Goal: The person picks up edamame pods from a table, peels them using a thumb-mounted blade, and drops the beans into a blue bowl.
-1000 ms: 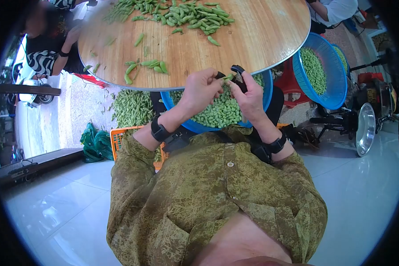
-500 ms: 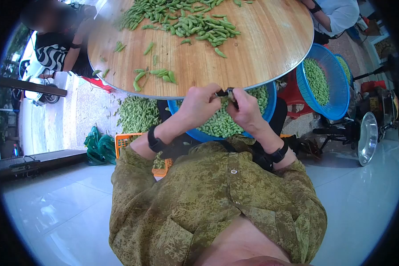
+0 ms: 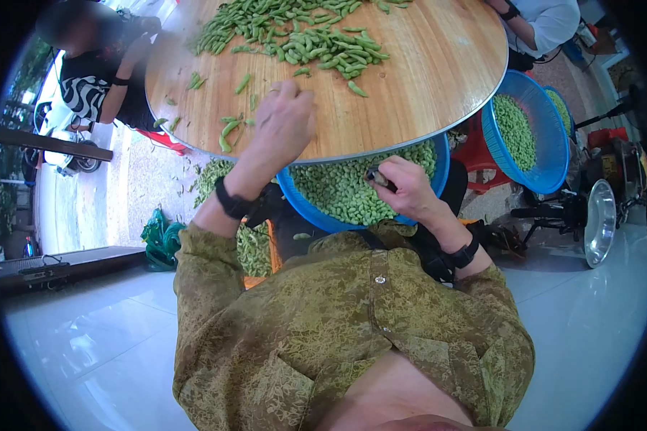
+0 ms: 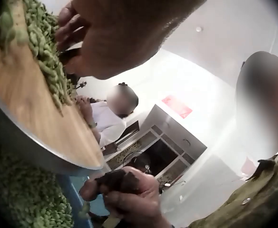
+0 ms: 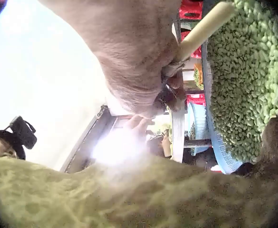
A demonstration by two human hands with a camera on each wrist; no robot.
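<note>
My left hand is over the wooden tabletop, near the scattered green pods; in the left wrist view its fingers are apart and slightly bent beside the piled pods. What lies beneath the palm is hidden. Above the blue basin of shelled green beans, my right hand grips a small tool. The tool's pale, stick-like handle sticks out of the fist in the right wrist view. Dark coverings are on some right-hand fingers.
A larger pod pile lies at the table's far side. Another blue basket of beans is at right by a red stool. An orange crate of pods stands at left. People sit across the table, left and right.
My left hand has left the right hand and moved up and left onto the tabletop, covering where a small pod cluster lay. My right hand has moved slightly down and right, still gripping the tool.
</note>
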